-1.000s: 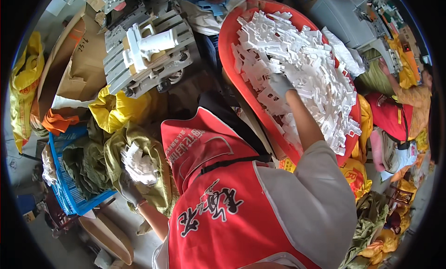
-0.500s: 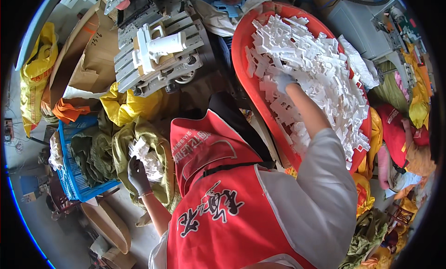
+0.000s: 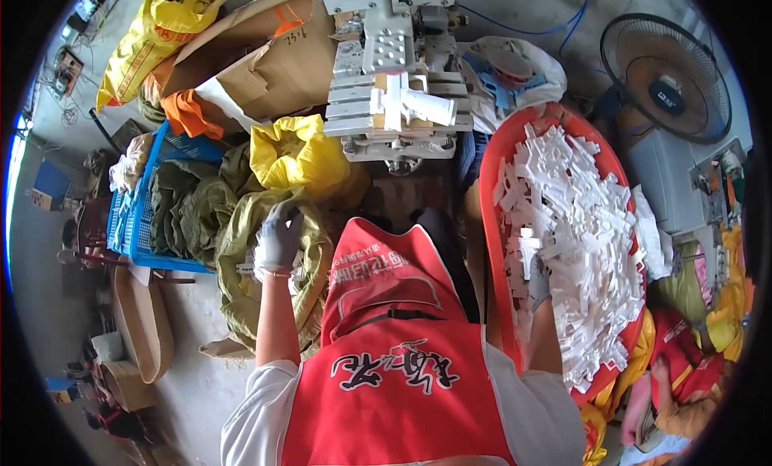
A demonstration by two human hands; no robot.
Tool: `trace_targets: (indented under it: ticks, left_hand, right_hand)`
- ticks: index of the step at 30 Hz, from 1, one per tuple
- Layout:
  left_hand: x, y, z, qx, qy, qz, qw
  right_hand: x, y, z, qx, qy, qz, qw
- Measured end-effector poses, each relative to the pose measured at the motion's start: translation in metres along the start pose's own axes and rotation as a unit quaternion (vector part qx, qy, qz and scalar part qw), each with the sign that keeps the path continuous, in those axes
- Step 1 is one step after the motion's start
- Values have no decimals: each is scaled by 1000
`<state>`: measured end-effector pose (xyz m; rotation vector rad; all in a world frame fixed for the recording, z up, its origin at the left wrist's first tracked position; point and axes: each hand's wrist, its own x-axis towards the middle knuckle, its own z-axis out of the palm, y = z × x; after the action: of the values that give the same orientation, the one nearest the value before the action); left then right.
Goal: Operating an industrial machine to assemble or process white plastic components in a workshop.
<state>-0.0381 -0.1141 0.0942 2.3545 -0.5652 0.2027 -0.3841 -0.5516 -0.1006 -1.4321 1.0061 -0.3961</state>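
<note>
Your right hand (image 3: 537, 279), gloved, rests in the red tray (image 3: 492, 249) of white plastic pieces (image 3: 579, 225), fingers closed on one cross-shaped piece (image 3: 527, 245) lifted just above the pile. Your left hand (image 3: 277, 239), also gloved, reaches into the mouth of the olive sack (image 3: 241, 249) beside your knee; its fingers curl over white pieces there, though whether they grip any cannot be told. The step appears to be picking pieces from the tray and moving them on; the next move likely calls for lifting the held piece clear of its neighbours. The sack's contents are mostly hidden, and the grey fixture (image 3: 394, 104) ahead is hard to make out.
</note>
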Motion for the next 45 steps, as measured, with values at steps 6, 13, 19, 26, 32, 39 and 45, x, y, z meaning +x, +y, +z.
trace_targets:
  ticks: [6, 13, 19, 26, 32, 39, 45]
  left_hand:
    - [55, 49, -9, -6, 56, 118, 991]
    - [123, 97, 1, -30, 58, 222, 973]
    - [160, 131, 17, -30, -29, 339, 940]
    - [178, 140, 17, -35, -108, 284, 952]
    - [149, 113, 1, -100, -5, 268, 958]
    - [49, -3, -33, -72, 98, 20, 992]
    - [-36, -86, -55, -120, 97, -168, 974]
  right_hand:
    - [0, -12, 18, 157, -80, -16, 984]
    - [-31, -67, 45, 203, -102, -4, 974]
    - [-51, -94, 43, 77, -63, -59, 993]
    - [-12, -121, 46, 233, -116, -104, 960]
    - [11, -273, 115, 33, -145, -297, 943]
    - [28, -352, 209, -240, -108, -614, 744]
    - [24, -373, 217, -419, -171, -562, 692]
